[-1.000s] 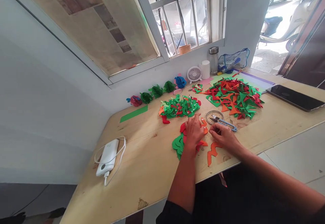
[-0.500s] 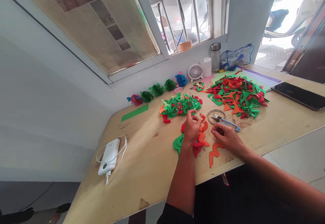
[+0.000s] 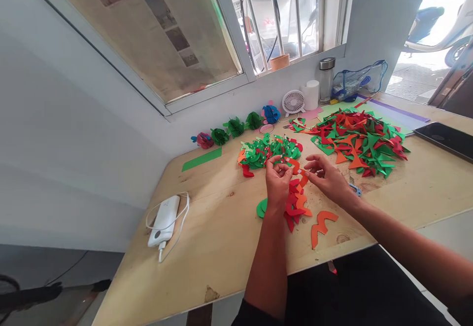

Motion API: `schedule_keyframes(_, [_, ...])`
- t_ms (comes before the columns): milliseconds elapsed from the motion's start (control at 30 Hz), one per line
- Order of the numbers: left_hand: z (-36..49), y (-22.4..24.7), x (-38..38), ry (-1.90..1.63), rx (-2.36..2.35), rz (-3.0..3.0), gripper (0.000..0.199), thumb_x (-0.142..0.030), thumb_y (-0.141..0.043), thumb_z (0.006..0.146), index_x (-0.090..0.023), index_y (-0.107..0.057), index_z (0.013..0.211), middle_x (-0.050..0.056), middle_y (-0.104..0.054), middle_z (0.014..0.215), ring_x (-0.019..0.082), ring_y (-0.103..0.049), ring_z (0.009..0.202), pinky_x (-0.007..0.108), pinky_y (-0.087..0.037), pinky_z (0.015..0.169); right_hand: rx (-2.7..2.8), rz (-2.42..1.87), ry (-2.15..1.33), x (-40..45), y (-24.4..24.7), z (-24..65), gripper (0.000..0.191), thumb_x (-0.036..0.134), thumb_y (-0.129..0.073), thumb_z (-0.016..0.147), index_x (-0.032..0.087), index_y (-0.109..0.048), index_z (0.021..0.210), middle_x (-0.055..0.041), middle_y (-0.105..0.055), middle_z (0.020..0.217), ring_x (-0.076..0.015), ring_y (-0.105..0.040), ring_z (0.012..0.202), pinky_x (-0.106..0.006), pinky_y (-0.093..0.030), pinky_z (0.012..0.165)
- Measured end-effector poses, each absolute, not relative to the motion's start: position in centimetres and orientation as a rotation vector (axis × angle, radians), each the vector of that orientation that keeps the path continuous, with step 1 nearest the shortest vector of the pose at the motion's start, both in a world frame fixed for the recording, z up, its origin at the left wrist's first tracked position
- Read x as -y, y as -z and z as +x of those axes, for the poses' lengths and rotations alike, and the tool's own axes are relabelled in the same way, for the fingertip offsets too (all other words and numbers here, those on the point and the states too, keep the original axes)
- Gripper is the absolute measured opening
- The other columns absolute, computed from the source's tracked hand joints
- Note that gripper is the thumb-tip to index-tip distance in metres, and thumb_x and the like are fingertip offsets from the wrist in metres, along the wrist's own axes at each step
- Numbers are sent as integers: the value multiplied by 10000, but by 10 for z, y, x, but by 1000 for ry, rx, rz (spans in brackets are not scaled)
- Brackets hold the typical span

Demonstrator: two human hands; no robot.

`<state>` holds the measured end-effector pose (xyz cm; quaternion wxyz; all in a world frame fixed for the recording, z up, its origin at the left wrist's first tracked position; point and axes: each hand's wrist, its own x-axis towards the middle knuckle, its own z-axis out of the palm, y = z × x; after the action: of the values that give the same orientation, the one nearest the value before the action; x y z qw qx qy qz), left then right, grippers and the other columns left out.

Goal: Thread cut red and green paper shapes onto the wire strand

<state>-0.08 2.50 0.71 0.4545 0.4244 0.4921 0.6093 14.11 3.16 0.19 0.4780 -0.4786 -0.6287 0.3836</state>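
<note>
My left hand (image 3: 279, 185) pinches an orange wavy paper cut-out (image 3: 294, 164) with small white marks on it. The fingertips of my right hand (image 3: 327, 178) close on the right edge of that cut-out. Beneath them lies a heap of red and orange paper cut-outs (image 3: 293, 202), with green rounded pieces (image 3: 261, 208) to its left. A separate orange zigzag cut-out (image 3: 322, 225) rests near the table's front edge. My right hand and wrist cover most of the blue-handled snips (image 3: 355, 189).
Green cut-outs (image 3: 266, 152) are piled behind my left hand. Red, green and orange scraps (image 3: 362, 141) form a bigger heap at right, beside a black phone (image 3: 445, 138). A white power bank (image 3: 165, 221) with cable lies left. Along the wall stand a small fan (image 3: 293, 102) and a glass bottle (image 3: 326, 80).
My right hand has moved up and left from beside the snips to the orange cut-out. My left hand now holds that cut-out raised above the heap. The view has shifted slightly.
</note>
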Motion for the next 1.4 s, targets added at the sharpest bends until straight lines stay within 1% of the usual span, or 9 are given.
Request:
schedule_keyframes(133, [-1, -8, -26, -1588, -1206, 1043, 429, -169, -627, 721, -182, -446, 1110, -31, -565, 729, 109, -631, 688, 269, -510, 743, 1520, -1124, -1033, -42, -1, 132, 346, 302, -601, 744, 201, -502, 1059, 25, -592, 652, -124, -528, 563, -260, -411, 533])
schedule_keyframes(300, [0, -7, -27, -1674, -1199, 994, 448, -192, -620, 746, -185, -423, 1148, 15, -633, 821, 132, -655, 767, 308, -509, 807, 1356, -1073, -1144, -52, -14, 127, 418, 365, -641, 706, 192, -500, 1059, 36, -561, 626, -109, -476, 506, -237, -336, 449])
schedule_keyframes(400, [4, -7, -26, -1615, -1174, 947, 480, -189, -635, 730, -189, -420, 1159, 16, -655, 802, 132, -651, 772, 299, -512, 786, 1296, -1061, -1159, -56, -15, 126, 453, 406, -649, 696, 193, -490, 1063, 41, -544, 637, -93, -427, 476, -229, -285, 420])
schedule_keyframes(700, [15, -4, -22, -1504, -1211, 872, 510, -154, -648, 695, -194, -448, 1163, 4, -650, 761, 129, -650, 693, 259, -519, 663, 1256, -1044, -1162, -58, -4, 129, 453, 442, -660, 698, 202, -476, 1035, 11, -569, 702, -117, -505, 566, -228, -341, 454])
schedule_keyframes(867, [16, -5, -21, -1546, -1212, 838, 487, -156, -635, 706, -190, -448, 1154, -5, -634, 753, 127, -654, 659, 258, -524, 640, 1219, -1049, -1188, -56, -6, 129, 460, 434, -677, 688, 197, -502, 1040, 16, -565, 698, -115, -497, 562, -235, -346, 462])
schedule_keyframes(967, [15, -6, -21, -1587, -1230, 825, 488, -178, -646, 708, -197, -447, 1154, -13, -626, 754, 126, -660, 662, 255, -525, 643, 1221, -1070, -1143, -55, -6, 130, 420, 426, -669, 709, 194, -530, 1029, 7, -575, 703, -125, -518, 598, -251, -398, 516])
schedule_keyframes(1100, [11, -8, -22, -1641, -1301, 862, 481, -165, -634, 716, -192, -451, 1160, -20, -615, 738, 118, -654, 663, 249, -523, 654, 1209, -1092, -1028, -54, -8, 131, 318, 417, -646, 729, 199, -556, 943, -24, -599, 755, -150, -555, 679, -275, -447, 591])
schedule_keyframes(1267, [9, -6, -23, -1639, -1356, 971, 480, -107, -586, 717, -189, -452, 1171, -14, -613, 742, 114, -638, 671, 240, -519, 661, 1397, -1081, -1041, -50, -8, 129, 168, 359, -587, 755, 199, -573, 807, -7, -573, 666, -126, -500, 576, -261, -420, 534])
schedule_keyframes(1400, [10, -3, -22, -1627, -1341, 1056, 474, -100, -562, 731, -196, -459, 1183, 0, -621, 772, 116, -626, 714, 250, -515, 707, 1681, -1062, -1055, -49, 0, 128, 122, 304, -532, 789, 195, -578, 759, 17, -534, 601, -114, -467, 544, -244, -383, 504])
